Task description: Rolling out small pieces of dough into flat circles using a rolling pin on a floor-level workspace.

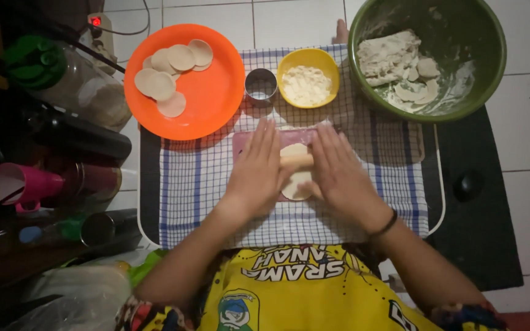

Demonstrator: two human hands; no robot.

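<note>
Meanwhile, left hand (256,175) and right hand (338,175), palms flat and open, press rolling pin (297,160) over dough piece (295,181) on pink board (243,142), mid-cloth (197,184). Several cut rounds (173,70) done on orange plate (210,92), far-left corner. Much dough remains in green bowl (486,55), far-right. Ring cutter (261,84), flour bowl (308,76) between.

Both hands (295,175) hide most of the rolling pin (297,160).

Single head-worn view, looking almost straight down from close above the checked cloth (216,184) on the tiled floor (522,122); the wearer's forearms enter from the lower edge, beneath the cloth.
</note>
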